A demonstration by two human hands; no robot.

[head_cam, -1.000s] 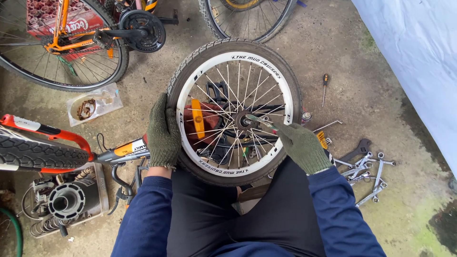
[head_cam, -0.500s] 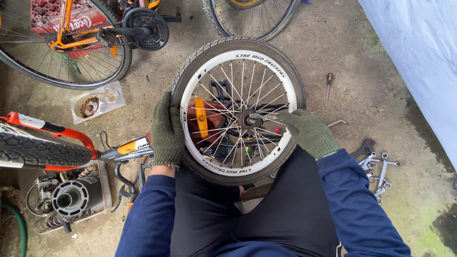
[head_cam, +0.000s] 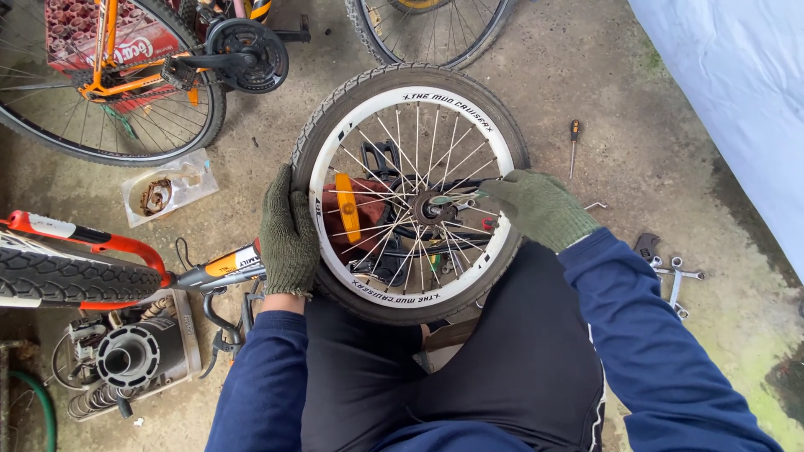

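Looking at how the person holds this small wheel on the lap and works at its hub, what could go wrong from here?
The right hand works a tool at the hub, close among thin spokes; a slip could knock gloved fingers into them. Only the left hand steadies the wheel at its tyre, so it might tip or turn. Wrenches lie loose on the floor beside the leg, easy to kick away.

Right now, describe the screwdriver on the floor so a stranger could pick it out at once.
Start at the small bicycle wheel with the white rim that the person steadies between both gloved hands. Look just past its upper right edge, on the bare concrete floor. There lies the screwdriver, a thin shaft with an orange and black handle, alone, well apart from the silver wrenches lower right.
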